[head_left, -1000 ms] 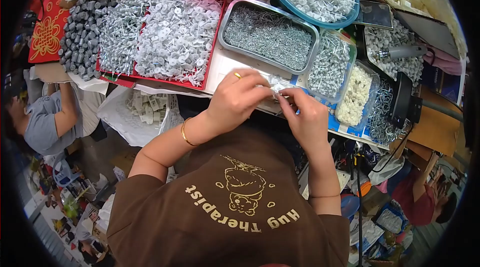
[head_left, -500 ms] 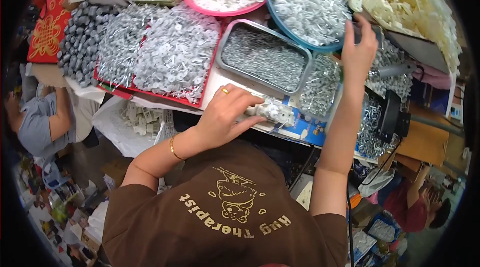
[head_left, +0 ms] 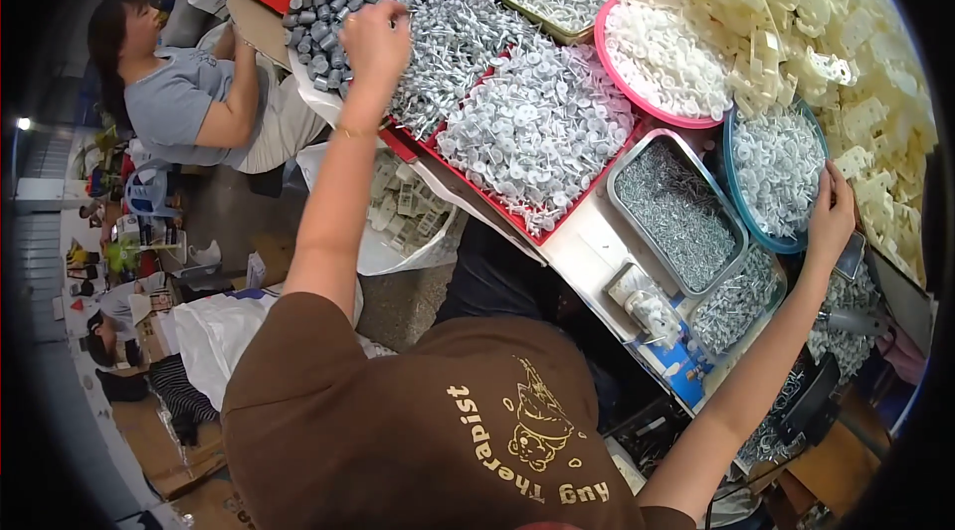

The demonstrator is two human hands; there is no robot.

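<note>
My left hand (head_left: 376, 51) is stretched to the far left, above the edge where dark grey cylindrical caps (head_left: 323, 28) meet a heap of metal pins (head_left: 453, 53). Its fingers are curled in; whatever they may hold is hidden. At the right, my right hand (head_left: 834, 217) rests by the rim of a blue basin (head_left: 732, 167) filled with clear-white plastic pieces, its fingers extended along the edge. A small off-white plastic assembly (head_left: 649, 303) lies on the table in front of me, untouched by either hand.
A red tray (head_left: 557, 237) of round-headed pieces, a pink basin (head_left: 605, 53) of white parts and a metal tin (head_left: 615, 197) of small pins crowd the table. Cream plastic parts (head_left: 796, 3) pile up behind. Below the edge hangs a white sack (head_left: 383, 257). Another person (head_left: 189, 97) sits at the left.
The view has swung left. My left hand has let go of the white plastic assembly and reached to the grey caps and pins. My right hand stays by the blue basin.
</note>
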